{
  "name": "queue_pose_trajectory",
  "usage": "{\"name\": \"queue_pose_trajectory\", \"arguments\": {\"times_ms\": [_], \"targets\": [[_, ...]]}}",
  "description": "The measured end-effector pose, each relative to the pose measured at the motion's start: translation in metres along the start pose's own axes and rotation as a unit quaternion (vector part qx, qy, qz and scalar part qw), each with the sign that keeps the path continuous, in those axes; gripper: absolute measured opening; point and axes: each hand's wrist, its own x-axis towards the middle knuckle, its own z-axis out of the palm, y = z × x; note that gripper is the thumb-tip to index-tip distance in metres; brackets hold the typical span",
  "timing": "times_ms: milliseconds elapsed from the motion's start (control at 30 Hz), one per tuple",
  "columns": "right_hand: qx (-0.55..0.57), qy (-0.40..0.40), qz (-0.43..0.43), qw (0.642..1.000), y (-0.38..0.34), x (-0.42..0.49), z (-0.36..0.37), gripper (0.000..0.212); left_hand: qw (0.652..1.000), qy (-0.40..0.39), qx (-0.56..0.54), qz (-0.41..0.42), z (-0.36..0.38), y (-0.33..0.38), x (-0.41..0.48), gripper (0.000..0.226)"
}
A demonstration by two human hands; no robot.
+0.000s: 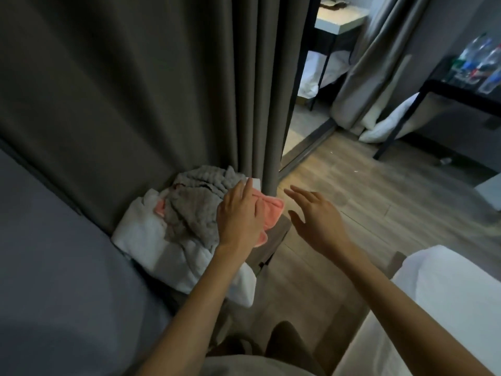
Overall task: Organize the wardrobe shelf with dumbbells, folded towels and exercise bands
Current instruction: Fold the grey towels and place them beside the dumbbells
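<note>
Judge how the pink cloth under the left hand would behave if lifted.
Probably floppy: the pink cloth lies creased, its lower edge hanging down. Likely light, since it looks thin. Pink shows either side of the grey towel, so lifting may drag that along.

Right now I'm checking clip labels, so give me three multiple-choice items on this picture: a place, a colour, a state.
1. Where is the towel pile? A on the bed; B beside the grey curtain; C on a shelf.
2. What colour is the towel under the left hand? A pink; B blue; C yellow.
3. How is the right hand? A gripping a towel; B open, empty; C out of view.
Answers: B, it sits at the curtain's foot; A, pink shows beside the hand; B, fingers spread above the floor.
</note>
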Motion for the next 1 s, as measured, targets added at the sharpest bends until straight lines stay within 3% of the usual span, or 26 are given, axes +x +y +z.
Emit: {"name": "queue_pose_trajectory", "arguments": {"times_ms": [167,267,600,733,867,1000], "targets": [[0.016,-0.034,-0.077,0.996,0.019,0.075,0.019,0.049,0.997,0.047,0.013,-0.065,0.010,-0.018,0.036,0.050],[0.033,-0.072,-0.142,0.987,0.027,0.123,0.037,0.051,0.986,0.065,0.041,-0.146,0.021,-0.036,0.055,0.049],[0.093,-0.170,-0.317,0.929,0.035,0.235,0.075,0.050,0.922,0.144,0.011,-0.359,0.034,-0.058,0.068,0.050],[0.116,-0.216,-0.347,0.905,0.025,0.259,0.098,0.045,0.904,0.150,0.019,-0.400,0.047,-0.073,0.064,0.050],[0.127,-0.254,-0.336,0.898,0.017,0.279,0.135,0.047,0.888,0.121,-0.042,-0.442,0.075,-0.102,0.061,0.055],[0.167,-0.321,-0.285,0.888,0.007,0.290,0.182,0.069,0.881,0.066,-0.115,-0.454,0.110,-0.133,0.067,0.079]]}}
